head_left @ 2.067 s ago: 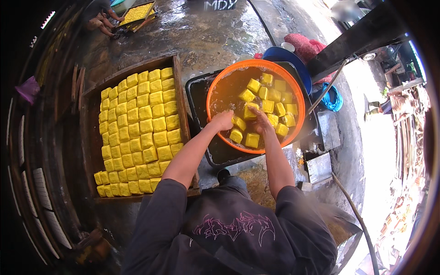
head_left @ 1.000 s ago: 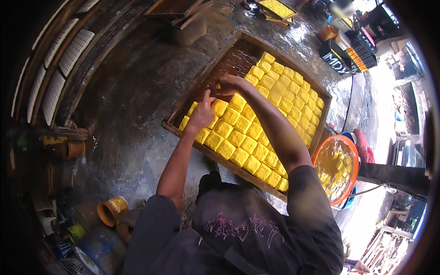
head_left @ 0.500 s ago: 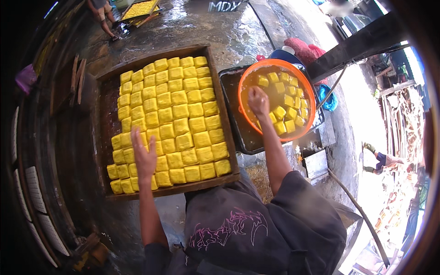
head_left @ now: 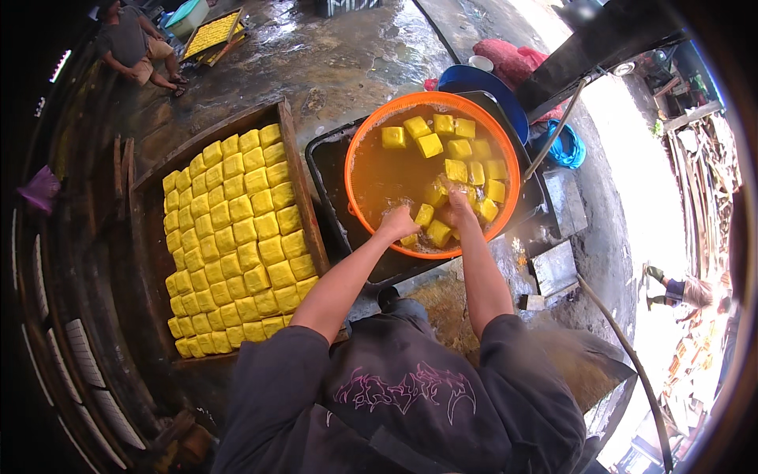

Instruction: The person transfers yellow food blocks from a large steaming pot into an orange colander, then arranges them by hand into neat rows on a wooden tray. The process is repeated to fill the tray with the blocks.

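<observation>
Both my hands reach into an orange basin (head_left: 354, 156) of cloudy yellow-brown water. My left hand (head_left: 399, 222) dips in at the near left, its fingers curled down and the tips hidden by the water. A yellow tofu block (head_left: 409, 239) lies just under it. Farther right, my right hand (head_left: 459, 207) is partly sunk among several tofu blocks, against a block (head_left: 435, 194) at its left side; the water hides its fingers. More tofu blocks (head_left: 429, 145) float toward the far side and right. To the left, a wooden tray (head_left: 302, 182) holds tight rows of yellow tofu (head_left: 234, 231).
The basin rests on a black tub (head_left: 320, 170). Beyond it stand a blue basin (head_left: 474, 80) and a red sack (head_left: 509, 62). A stick (head_left: 557, 126) leans at the right. Far left, a person (head_left: 130, 47) sits near another tray of tofu (head_left: 212, 33).
My left hand has moved from the tofu in the tray into the orange basin. My right hand has lowered into the water among the blocks. The view has turned toward the basin.
</observation>
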### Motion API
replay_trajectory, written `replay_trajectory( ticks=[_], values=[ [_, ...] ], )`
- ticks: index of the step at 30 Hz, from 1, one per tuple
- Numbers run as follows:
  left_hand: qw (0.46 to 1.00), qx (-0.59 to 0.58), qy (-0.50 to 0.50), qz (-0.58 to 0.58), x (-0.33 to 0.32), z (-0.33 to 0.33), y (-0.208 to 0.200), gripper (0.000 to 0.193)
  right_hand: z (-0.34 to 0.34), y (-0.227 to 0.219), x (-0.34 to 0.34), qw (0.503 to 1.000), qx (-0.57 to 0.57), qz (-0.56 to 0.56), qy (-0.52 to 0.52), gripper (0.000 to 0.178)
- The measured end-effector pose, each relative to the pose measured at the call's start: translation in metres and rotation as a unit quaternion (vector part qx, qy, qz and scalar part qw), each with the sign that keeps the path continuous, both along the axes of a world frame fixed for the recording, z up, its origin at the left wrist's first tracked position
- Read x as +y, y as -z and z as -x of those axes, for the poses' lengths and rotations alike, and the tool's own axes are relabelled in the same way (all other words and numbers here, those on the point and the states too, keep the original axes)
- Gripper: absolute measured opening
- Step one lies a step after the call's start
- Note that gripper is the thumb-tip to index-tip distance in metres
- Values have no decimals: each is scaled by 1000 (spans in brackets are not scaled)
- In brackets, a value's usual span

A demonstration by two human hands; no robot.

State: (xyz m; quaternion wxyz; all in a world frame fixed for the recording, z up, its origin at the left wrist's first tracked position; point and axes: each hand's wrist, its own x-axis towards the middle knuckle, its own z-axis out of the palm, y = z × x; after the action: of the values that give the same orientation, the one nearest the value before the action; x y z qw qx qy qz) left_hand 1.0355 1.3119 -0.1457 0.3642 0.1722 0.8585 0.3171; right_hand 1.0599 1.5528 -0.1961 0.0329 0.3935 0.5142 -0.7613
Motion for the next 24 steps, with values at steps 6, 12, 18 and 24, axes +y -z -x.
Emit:
replay_trajectory(
  ticks=[6, 12, 18, 24],
  values=[
    [816, -403, -224, -350, -65, 23, -95, 27, 24, -85, -41, 973, 100, 206, -13, 35],
    [627, -235, -240, -703, -349, -37, -203, 51, 69, -213, -254, 920, 205, 198, -270, 32],
    [480, -82, -600, -635, -589, -165, -171, 41, 87, -235, -650, 648, 282, -9, -707, 47],
    [443, 179, -786, -392, -724, -209, -148, 37, 57, -230, -908, 273, 402, -304, -819, 56]
  ],
)
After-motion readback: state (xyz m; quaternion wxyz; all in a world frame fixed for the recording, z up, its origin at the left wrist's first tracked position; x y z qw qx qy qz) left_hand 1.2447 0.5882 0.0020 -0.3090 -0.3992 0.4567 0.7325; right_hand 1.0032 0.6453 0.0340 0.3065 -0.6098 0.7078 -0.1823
